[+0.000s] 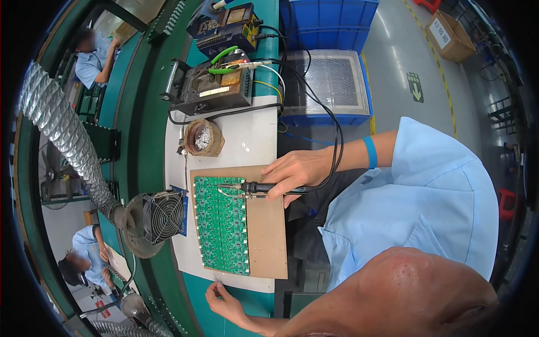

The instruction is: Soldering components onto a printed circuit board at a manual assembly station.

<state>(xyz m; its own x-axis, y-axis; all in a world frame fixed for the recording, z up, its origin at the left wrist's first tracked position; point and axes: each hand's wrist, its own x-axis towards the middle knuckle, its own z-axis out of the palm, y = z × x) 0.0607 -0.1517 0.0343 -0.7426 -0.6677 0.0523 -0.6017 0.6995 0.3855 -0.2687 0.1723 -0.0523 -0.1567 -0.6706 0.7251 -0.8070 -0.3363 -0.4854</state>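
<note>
A soldering iron (259,187) with a black handle is gripped in my right hand (296,171), the upper hand in the picture, which has a blue band at the wrist. Its metal tip reaches over a green circuit board panel (220,236) dense with small components. A thin pale tube or wire runs beside the tip; whether the tip touches the board cannot be made out. The panel lies on a brown backing board (266,241). My left hand (225,304) rests below the backing board's lower edge, fingers loosely curled and apart, with nothing visible in it.
A round container of silvery scraps (203,139) and a soldering station (216,84) stand above the panel. Left of it is a small fan (167,217) before a flexible silver duct (67,126). Black cables hang near my right arm. Blue crates (331,25) stand beside the bench. Two people work across.
</note>
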